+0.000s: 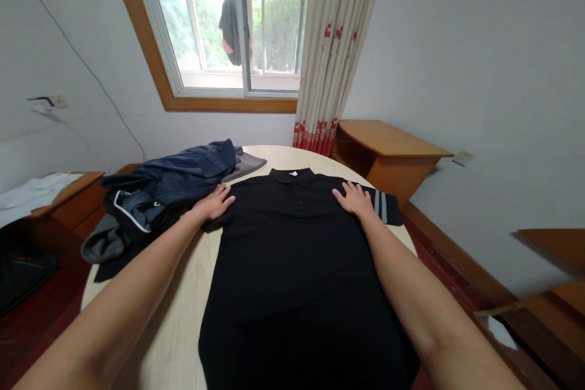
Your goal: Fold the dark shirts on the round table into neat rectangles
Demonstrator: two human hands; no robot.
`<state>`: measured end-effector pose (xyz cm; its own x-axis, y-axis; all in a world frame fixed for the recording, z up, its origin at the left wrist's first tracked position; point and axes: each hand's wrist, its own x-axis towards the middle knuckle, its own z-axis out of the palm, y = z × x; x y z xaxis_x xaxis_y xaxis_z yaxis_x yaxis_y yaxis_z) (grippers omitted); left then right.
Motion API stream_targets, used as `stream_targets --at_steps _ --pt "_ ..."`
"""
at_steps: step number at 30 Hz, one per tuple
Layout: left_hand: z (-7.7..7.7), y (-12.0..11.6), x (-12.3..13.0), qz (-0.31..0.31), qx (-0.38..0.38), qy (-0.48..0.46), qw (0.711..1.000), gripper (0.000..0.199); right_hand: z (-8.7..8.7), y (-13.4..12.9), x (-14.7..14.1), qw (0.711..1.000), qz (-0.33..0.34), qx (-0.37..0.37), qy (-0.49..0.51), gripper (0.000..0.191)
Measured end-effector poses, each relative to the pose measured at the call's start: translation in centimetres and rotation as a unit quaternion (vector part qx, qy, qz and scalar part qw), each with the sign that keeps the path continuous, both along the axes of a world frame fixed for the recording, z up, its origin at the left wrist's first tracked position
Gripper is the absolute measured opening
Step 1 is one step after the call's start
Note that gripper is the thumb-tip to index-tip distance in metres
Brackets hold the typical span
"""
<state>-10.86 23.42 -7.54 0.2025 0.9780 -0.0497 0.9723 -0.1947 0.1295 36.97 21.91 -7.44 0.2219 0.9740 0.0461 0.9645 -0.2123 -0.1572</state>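
A black polo shirt (297, 256) lies spread front side up on a round pale table (183, 323), its collar toward the window and its hem toward me. My left hand (216, 202) rests flat with fingers apart on the shirt's left shoulder and sleeve. On the opposite shoulder lies my right hand (354, 198), palm down and fingers spread, beside the sleeve with two grey stripes (384, 206). Slight creases cross the shirt's chest and middle. Neither hand grips the cloth.
A heap of dark clothes (178, 170) covers the table's back left, next to my left forearm. Behind the table hang a curtain (336, 42) and a window (242, 24). Wooden desks stand at the back right (388, 134) and left (77, 201).
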Motion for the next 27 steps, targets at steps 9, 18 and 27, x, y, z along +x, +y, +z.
stream_targets --at_steps 9,18,27 --pt "0.3 2.3 0.4 0.019 -0.001 -0.009 1.0 0.074 -0.3 2.6 0.4 1.0 -0.001 0.004 -0.01 0.078" --pt "2.6 2.2 3.6 0.066 0.016 0.072 0.995 0.06 0.7 4.7 -2.0 0.999 -0.024 0.034 -0.028 0.072" --pt "1.5 -3.6 15.8 -0.015 0.026 -0.026 0.999 0.065 1.6 1.2 -12.0 0.99 0.14 -0.011 0.032 0.066"
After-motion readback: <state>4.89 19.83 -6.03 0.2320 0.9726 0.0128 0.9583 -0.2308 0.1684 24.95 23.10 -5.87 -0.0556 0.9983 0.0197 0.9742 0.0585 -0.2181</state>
